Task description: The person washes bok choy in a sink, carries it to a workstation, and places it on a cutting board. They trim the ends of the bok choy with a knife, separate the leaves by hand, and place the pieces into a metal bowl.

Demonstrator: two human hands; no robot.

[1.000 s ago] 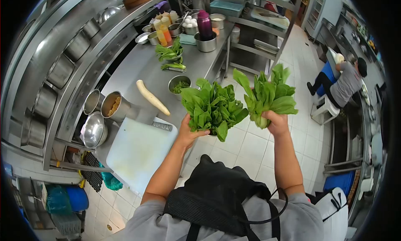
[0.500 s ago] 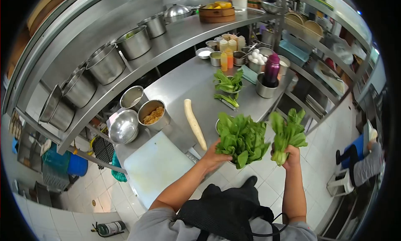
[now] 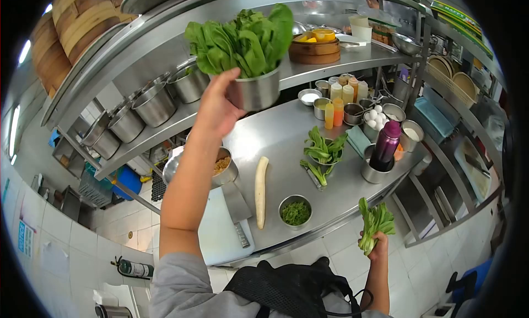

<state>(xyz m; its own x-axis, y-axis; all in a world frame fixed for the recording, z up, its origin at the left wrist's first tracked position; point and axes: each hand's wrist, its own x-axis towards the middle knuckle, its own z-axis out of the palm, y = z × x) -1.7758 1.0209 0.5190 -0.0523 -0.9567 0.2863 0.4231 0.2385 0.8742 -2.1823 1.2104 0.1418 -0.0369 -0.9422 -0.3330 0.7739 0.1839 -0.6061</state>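
The long steel shelf (image 3: 330,62) runs across above my steel counter (image 3: 275,131), carrying a row of steel pots (image 3: 154,103) to the left, with bamboo steamers (image 3: 82,20) stacked higher up at the far left and a flat wooden steamer (image 3: 315,49) with something yellow in it to the right. One steel pot (image 3: 256,92) sits on the shelf edge directly behind the big bunch of greens (image 3: 242,37), so it stands between my raised arm and the back of the shelf. My left hand (image 3: 217,106) is lifted high, fingers wrapped tight around the stems of that bunch; its leaves are broad, bright green and fan upward. My right hand (image 3: 378,245) hangs low beyond the counter's front edge, over the tiled floor, closed around the stalks of a smaller bunch of greens (image 3: 374,221) that points up. On the counter lie a white cutting board (image 3: 220,235), a long white radish (image 3: 260,188), more leafy greens in a bowl (image 3: 322,150), and a dark purple bottle (image 3: 386,147) standing in a steel cup. A pot (image 3: 223,169) holds something brown and crumbly, a small bowl (image 3: 295,210) holds chopped green herbs, another bowl holds white eggs (image 3: 374,117), and squeeze bottles (image 3: 336,103) cluster beside them.
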